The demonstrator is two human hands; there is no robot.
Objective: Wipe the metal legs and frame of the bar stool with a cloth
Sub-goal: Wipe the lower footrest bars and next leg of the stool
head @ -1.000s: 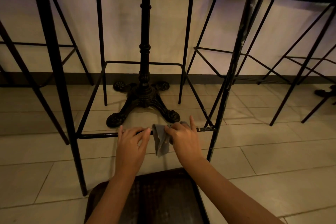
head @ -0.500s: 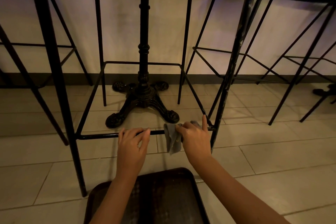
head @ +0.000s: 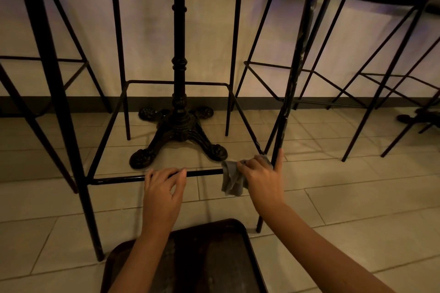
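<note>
A soft grey cloth [head: 232, 177] is bunched around the bar stool's front footrest rail [head: 204, 173] by the right hand [head: 260, 177], beside the right front leg [head: 289, 102]. The rail is gripped by the left hand [head: 164, 189]. The rigid frame probably tolerates firm pressure.

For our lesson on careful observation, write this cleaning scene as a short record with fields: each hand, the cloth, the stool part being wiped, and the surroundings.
left hand: fingers curled over the front footrest bar, steadying it
right hand: grips the grey cloth at the bar's right end, index finger up against the front right leg
cloth: crumpled, draped over the bar, hanging below it
surroundings: ornate table base behind the stool, tiled floor, dark tray nearest the camera
</note>
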